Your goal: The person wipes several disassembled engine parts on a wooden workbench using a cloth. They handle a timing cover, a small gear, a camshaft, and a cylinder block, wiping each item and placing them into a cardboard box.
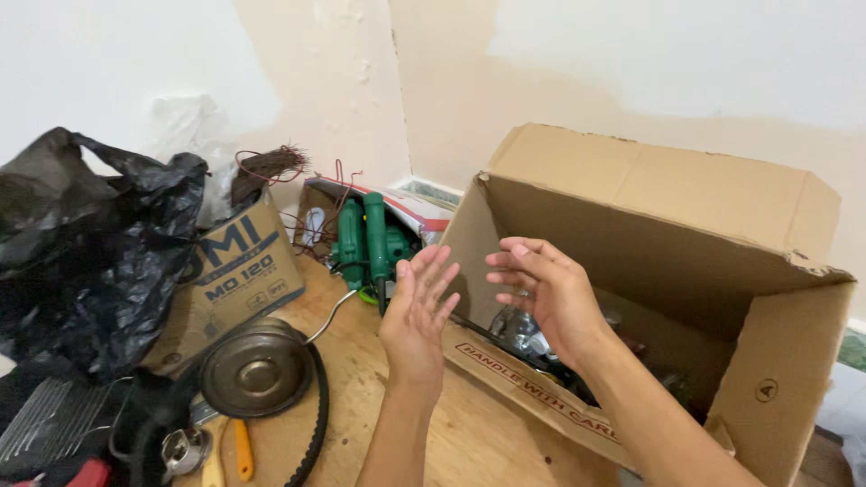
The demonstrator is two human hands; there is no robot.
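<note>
While both hands hang in the air with fingers spread and loose, they grasp nothing. The left hand [417, 311] has its palm turned to the right, and the right hand [546, 293] faces it, just beside, in front of the open side of the big box [722, 271]. This box lies tipped on the wooden table [469, 433], and shiny metal parts [521, 335] show inside it, under the right hand. Behind the left hand, a green tool [372, 242] sits in a small open carton. Further left are a smaller box [236, 271], a black bag [90, 252], a round metal pulley [256, 372] and a black belt [317, 415].
</note>
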